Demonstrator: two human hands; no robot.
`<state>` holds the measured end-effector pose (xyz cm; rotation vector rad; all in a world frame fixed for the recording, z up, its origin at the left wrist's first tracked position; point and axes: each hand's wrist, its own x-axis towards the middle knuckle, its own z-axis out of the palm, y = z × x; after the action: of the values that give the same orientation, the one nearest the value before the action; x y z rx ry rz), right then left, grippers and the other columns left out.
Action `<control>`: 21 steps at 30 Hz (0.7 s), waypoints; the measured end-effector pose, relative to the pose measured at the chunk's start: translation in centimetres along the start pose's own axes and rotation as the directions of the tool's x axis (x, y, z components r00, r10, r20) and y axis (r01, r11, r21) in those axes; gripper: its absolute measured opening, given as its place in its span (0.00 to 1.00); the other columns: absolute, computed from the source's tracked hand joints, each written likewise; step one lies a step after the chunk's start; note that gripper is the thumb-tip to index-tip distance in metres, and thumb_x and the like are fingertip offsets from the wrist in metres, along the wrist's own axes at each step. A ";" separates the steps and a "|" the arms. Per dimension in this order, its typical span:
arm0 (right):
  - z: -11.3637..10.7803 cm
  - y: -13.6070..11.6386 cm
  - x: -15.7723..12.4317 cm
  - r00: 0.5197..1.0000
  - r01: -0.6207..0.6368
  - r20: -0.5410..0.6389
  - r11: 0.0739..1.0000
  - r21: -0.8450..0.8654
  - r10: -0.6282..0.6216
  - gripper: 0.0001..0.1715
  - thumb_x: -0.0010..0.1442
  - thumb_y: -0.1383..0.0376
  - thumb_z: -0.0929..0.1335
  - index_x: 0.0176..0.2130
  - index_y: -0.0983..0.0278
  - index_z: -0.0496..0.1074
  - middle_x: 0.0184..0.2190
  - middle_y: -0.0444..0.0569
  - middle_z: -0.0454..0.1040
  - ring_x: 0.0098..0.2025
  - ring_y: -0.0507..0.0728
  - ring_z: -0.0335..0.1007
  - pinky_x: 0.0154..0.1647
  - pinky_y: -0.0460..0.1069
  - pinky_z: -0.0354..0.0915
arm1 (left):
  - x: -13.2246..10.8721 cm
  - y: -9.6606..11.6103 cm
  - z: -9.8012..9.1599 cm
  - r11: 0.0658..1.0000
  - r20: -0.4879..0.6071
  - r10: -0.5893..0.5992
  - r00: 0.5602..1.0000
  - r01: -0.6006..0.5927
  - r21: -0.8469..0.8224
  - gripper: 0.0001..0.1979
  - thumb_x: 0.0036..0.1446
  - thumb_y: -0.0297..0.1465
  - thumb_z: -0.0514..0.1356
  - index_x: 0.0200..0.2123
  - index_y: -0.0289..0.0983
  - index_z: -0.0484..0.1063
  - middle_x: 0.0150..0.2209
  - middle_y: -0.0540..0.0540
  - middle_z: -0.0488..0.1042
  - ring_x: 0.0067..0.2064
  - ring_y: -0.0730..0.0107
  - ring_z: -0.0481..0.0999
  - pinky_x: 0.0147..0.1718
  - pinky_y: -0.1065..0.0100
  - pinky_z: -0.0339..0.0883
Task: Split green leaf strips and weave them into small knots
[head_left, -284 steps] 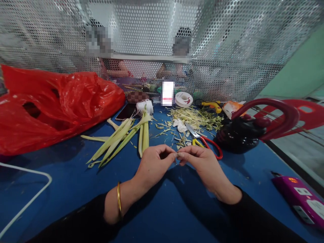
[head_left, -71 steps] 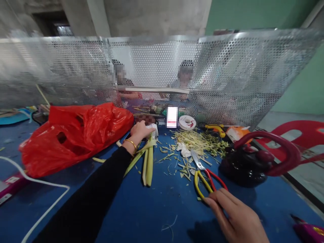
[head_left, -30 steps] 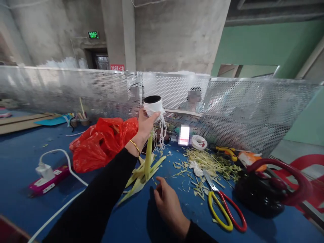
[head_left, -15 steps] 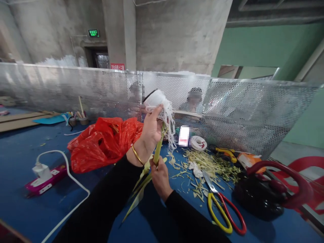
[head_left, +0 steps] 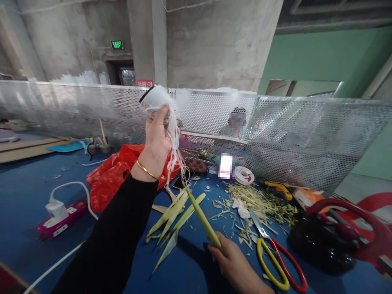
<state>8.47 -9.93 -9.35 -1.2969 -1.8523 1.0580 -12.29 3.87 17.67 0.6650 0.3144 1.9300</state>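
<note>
Raised in front of the metal screen, my left hand (head_left: pixel 157 136) is closed round a bundle of white thread (head_left: pixel 159 100) with a black edge at its top. Loose strands hang from it down to the tip of a long green stalk (head_left: pixel 203 218). The thick lower end of that stalk is in my right hand (head_left: pixel 228 257), its fingers wrapped round it low over the table. Whether the strands are tied to the tip I cannot tell. Below and between my hands, several pale green leaf pieces (head_left: pixel 171 220) lie on the blue table.
Scissors (head_left: pixel 265 239) and a dark kettle (head_left: pixel 321 241) stand at right, near plant trimmings (head_left: pixel 254 196) and a tape roll (head_left: pixel 244 175). Left are a red plastic bag (head_left: pixel 107 179) and a power strip (head_left: pixel 63 220) with a white cable. A person (head_left: pixel 235 122) is behind the perforated screen (head_left: pixel 294 130).
My left hand has moved left and up with the thread bundle. My right hand has moved right and down with the stalk, so the two are now apart, strands trailing between.
</note>
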 end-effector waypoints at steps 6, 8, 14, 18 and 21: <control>-1.1 1.8 -0.6 0.981 -0.167 -0.075 0.976 0.142 0.179 0.18 0.61 0.52 0.62 0.27 0.61 0.61 0.19 0.37 0.61 0.14 0.47 0.53 0.14 0.43 0.49 | 1.1 3.6 -1.2 0.973 0.002 0.225 0.974 -0.225 0.046 0.05 0.56 0.25 0.61 0.35 0.40 0.69 0.26 0.59 0.73 0.46 0.72 0.71 0.42 0.68 0.64; -1.3 1.9 -0.7 0.975 -0.170 -0.117 0.971 0.166 0.191 0.18 0.60 0.51 0.63 0.27 0.61 0.61 0.18 0.37 0.60 0.13 0.47 0.53 0.13 0.43 0.48 | 0.9 4.5 -1.3 0.972 0.014 0.228 0.974 -0.228 0.047 0.04 0.58 0.26 0.60 0.33 0.40 0.69 0.25 0.59 0.74 0.47 0.71 0.70 0.42 0.68 0.63; -0.2 1.1 0.0 0.960 -0.106 -0.230 0.969 0.224 0.159 0.14 0.56 0.54 0.67 0.36 0.62 0.69 0.20 0.39 0.67 0.15 0.49 0.59 0.15 0.44 0.53 | -0.6 3.9 -0.2 0.982 0.048 0.176 0.983 -0.179 0.054 0.05 0.55 0.27 0.63 0.30 0.41 0.70 0.25 0.58 0.76 0.47 0.68 0.71 0.42 0.66 0.65; 1.3 -0.6 1.8 0.943 -0.005 -0.320 0.963 0.270 0.094 0.19 0.53 0.56 0.69 0.41 0.64 0.74 0.24 0.45 0.75 0.22 0.55 0.68 0.21 0.47 0.63 | -3.3 1.2 1.7 0.999 0.096 0.001 0.995 -0.006 0.045 0.04 0.52 0.26 0.65 0.30 0.40 0.72 0.27 0.53 0.77 0.46 0.66 0.74 0.44 0.64 0.66; 0.6 -2.5 3.3 0.894 0.114 -0.447 0.950 0.290 0.029 0.24 0.49 0.53 0.71 0.43 0.64 0.75 0.39 0.54 0.78 0.40 0.62 0.74 0.40 0.53 0.69 | -5.9 -0.9 3.3 0.988 0.091 -0.152 0.984 0.151 0.014 0.02 0.52 0.26 0.64 0.30 0.36 0.73 0.28 0.49 0.78 0.41 0.66 0.77 0.44 0.63 0.69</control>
<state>5.80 -7.49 -7.25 -1.1828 -1.3045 0.8900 -7.75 -1.29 18.09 0.7123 0.3055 1.7490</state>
